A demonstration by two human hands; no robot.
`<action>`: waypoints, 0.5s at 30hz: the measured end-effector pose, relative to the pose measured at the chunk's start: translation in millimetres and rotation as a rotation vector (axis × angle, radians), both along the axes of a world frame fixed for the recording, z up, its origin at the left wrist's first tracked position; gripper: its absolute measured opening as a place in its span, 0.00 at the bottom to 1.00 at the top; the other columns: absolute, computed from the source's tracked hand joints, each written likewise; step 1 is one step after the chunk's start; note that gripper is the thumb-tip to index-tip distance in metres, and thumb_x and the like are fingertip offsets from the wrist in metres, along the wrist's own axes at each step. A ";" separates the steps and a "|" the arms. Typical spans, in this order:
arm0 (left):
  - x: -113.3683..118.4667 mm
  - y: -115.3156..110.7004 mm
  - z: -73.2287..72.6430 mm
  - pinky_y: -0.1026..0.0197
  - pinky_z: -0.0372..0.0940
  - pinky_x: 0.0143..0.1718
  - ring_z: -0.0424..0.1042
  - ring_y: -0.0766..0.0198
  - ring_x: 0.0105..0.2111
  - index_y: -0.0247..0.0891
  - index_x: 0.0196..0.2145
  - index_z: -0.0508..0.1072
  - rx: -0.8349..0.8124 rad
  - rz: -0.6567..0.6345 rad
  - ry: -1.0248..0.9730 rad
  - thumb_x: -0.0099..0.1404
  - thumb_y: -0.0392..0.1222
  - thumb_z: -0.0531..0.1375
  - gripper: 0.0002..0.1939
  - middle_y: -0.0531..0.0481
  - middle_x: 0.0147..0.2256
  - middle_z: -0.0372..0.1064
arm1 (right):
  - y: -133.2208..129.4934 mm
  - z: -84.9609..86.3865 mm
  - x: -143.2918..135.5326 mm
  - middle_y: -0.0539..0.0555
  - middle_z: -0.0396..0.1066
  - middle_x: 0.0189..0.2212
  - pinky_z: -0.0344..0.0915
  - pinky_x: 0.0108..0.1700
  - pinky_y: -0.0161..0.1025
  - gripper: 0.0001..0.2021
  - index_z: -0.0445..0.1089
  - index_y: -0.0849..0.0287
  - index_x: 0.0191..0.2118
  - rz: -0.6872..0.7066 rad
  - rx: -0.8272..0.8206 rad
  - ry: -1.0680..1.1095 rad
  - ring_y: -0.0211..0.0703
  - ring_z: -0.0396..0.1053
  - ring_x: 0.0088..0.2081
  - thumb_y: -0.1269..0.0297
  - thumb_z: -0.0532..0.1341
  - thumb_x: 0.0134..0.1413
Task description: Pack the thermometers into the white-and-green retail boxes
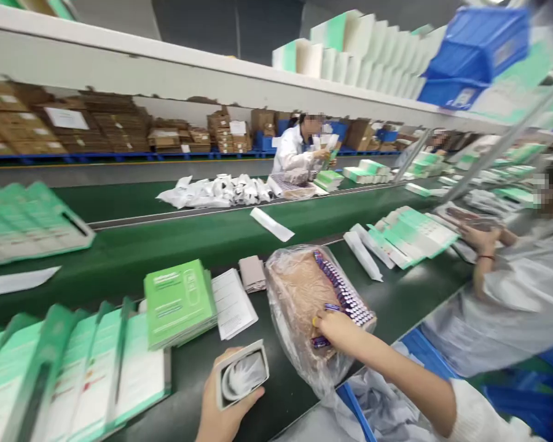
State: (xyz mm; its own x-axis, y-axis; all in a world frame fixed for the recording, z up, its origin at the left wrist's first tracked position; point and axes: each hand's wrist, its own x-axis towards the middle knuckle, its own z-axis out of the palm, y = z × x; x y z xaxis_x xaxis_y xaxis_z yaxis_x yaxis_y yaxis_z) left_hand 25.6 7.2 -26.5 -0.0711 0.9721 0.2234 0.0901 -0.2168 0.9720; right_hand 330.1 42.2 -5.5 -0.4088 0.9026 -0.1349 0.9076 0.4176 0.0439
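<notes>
An open white carton point(242, 376) with something white and wrapped inside is held upright in my left hand point(225, 399), at the bottom centre. My right hand point(334, 328) reaches into a plastic-lined tray point(292, 279), its fingers closed around small purple batteries point(332, 307). More batteries point(345, 288) stand in tight rows along the tray's right side. Left of the tray lie a small beige stack point(252, 274), white printed leaflets point(233, 304) and a pile of green booklets point(180, 302).
Green and white cartons point(96, 362) line the lower left. White pouches point(225, 190) lie across the green conveyor point(203, 230). A co-worker point(525, 276) sits at the right, another person point(297, 150) across. Blue bins point(479, 55) rest on the overhead shelf point(239, 77).
</notes>
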 end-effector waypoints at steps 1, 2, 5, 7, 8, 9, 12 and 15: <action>0.9 -0.2 1.2 0.53 0.73 0.41 0.78 0.50 0.39 0.39 0.43 0.76 -0.006 -0.027 -0.027 0.47 0.62 0.71 0.31 0.44 0.41 0.77 | 0.7 -0.8 1.4 0.57 0.77 0.30 0.67 0.38 0.40 0.06 0.73 0.63 0.32 0.005 0.039 0.035 0.47 0.75 0.33 0.76 0.60 0.58; 1.4 0.6 2.1 0.54 0.72 0.41 0.77 0.52 0.39 0.39 0.43 0.76 0.001 -0.069 -0.049 0.47 0.61 0.71 0.31 0.45 0.40 0.77 | 2.1 -0.5 2.9 0.58 0.76 0.29 0.66 0.39 0.41 0.07 0.72 0.62 0.31 0.009 0.084 0.078 0.49 0.75 0.34 0.75 0.60 0.58; 1.0 5.2 1.9 0.57 0.71 0.40 0.76 0.55 0.38 0.39 0.45 0.74 0.059 -0.180 -0.062 0.49 0.57 0.72 0.29 0.47 0.40 0.75 | 5.8 8.8 3.3 0.58 0.75 0.30 0.66 0.42 0.45 0.10 0.70 0.60 0.31 -0.007 0.249 0.237 0.52 0.73 0.37 0.70 0.56 0.64; 1.7 7.0 0.6 0.59 0.70 0.39 0.75 0.56 0.38 0.40 0.45 0.73 0.086 -0.207 -0.046 0.50 0.54 0.73 0.28 0.48 0.40 0.74 | 2.2 23.6 -4.6 0.59 0.75 0.34 0.67 0.42 0.46 0.09 0.69 0.61 0.38 -0.048 0.372 0.349 0.51 0.72 0.38 0.66 0.53 0.67; 2.9 7.2 0.2 0.59 0.69 0.39 0.75 0.57 0.38 0.41 0.45 0.73 0.093 -0.208 -0.042 0.50 0.54 0.73 0.28 0.49 0.40 0.74 | -2.7 33.6 -12.3 0.60 0.75 0.36 0.67 0.42 0.45 0.09 0.68 0.61 0.42 -0.072 0.448 0.413 0.51 0.73 0.38 0.65 0.52 0.68; 4.8 6.8 0.1 0.59 0.69 0.40 0.75 0.58 0.38 0.41 0.45 0.73 0.096 -0.202 -0.040 0.50 0.53 0.73 0.28 0.50 0.40 0.74 | -9.5 44.8 -22.7 0.60 0.75 0.37 0.67 0.41 0.45 0.09 0.67 0.60 0.45 -0.081 0.534 0.497 0.50 0.73 0.39 0.64 0.52 0.68; 12.9 4.1 2.1 0.59 0.68 0.42 0.74 0.58 0.39 0.42 0.46 0.72 0.102 -0.185 -0.043 0.51 0.52 0.72 0.27 0.50 0.41 0.73 | -35.2 78.0 -67.5 0.54 0.76 0.35 0.67 0.40 0.43 0.07 0.67 0.55 0.47 0.083 0.679 0.807 0.47 0.73 0.37 0.64 0.57 0.65; 19.0 0.9 6.0 0.58 0.67 0.43 0.73 0.58 0.41 0.42 0.48 0.71 0.116 -0.181 -0.046 0.57 0.51 0.69 0.23 0.49 0.42 0.72 | -50.8 92.3 -115.9 0.52 0.77 0.33 0.64 0.39 0.43 0.05 0.70 0.55 0.43 0.320 0.612 0.843 0.44 0.72 0.34 0.68 0.60 0.63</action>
State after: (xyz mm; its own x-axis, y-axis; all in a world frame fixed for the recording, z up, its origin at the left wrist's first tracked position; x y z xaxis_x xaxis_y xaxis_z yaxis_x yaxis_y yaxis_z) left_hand 44.6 8.0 -20.5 0.0896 0.9378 0.3355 -0.0048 -0.3365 0.9417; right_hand 214.2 -8.6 86.9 -0.3871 0.5566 0.7351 0.5961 0.7593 -0.2610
